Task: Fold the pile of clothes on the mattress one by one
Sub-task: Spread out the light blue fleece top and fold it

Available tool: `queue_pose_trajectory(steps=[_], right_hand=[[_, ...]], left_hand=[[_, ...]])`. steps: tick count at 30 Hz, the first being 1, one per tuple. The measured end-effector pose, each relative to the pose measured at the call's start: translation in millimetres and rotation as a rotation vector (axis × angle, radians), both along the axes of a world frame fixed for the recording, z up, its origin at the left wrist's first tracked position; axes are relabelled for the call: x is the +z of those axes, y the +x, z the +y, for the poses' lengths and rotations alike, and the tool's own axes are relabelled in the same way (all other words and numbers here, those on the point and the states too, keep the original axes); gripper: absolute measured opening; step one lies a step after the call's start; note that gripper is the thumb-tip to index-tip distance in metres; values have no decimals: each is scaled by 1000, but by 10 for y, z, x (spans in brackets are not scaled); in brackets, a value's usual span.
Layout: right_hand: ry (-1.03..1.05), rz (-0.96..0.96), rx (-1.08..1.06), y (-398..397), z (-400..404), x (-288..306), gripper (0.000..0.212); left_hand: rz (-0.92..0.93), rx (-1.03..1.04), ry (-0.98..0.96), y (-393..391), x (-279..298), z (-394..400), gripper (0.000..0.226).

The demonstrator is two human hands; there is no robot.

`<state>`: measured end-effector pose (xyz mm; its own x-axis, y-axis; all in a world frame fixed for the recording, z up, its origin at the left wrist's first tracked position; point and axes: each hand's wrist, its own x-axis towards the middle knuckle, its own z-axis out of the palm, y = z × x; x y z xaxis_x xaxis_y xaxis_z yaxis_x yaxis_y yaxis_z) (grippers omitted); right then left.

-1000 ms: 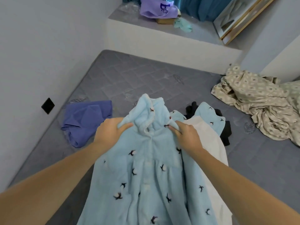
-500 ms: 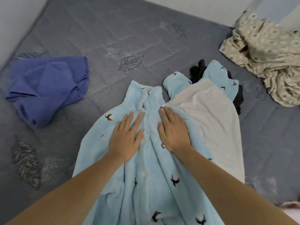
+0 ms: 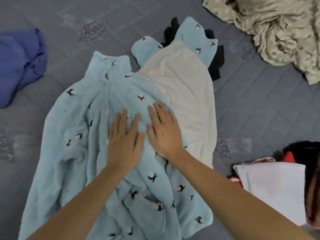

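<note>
Pyjama top (image 3: 83, 129) was pressed flat mid-frame | left hand (image 3: 123, 144) and right hand (image 3: 164, 134) were laid fingers straight, holding nothing | likely smoothed for folding on mattress (image 3: 251, 104)

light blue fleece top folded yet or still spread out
Spread out, not folded: the light blue top lies open on the mattress, both hands flat on it.

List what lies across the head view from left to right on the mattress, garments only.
Dark blue garment → light blue fleece top with bird print, both hands flat on it → cream garment → folded white item. The beige patterned cloth lies far right, at the top edge.
</note>
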<state>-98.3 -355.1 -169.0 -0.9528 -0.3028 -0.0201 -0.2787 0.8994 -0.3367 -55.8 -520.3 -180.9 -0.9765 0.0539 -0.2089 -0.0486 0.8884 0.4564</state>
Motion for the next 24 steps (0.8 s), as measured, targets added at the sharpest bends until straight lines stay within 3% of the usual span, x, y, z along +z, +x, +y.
queue_pose_trajectory(steps=[4,9,16,21,24], right_hand=[[-203,-77,-145,261,442,-13,58],[-605,-410,-182,458,756,61,65],[-790,-700,-104,496,1025,179,67],[-800,-808,-233,598,1295,125,41],[-800,-788,-201,646,1465,224,22]], left_hand=[[18,143,-34,309,77,377,69],[26,200,-32,915,155,1011,81],[109,244,-97,1386,130,1587,64],[195,413,-143,1330,141,1751,30],[132,514,42,1301,268,1769,24]])
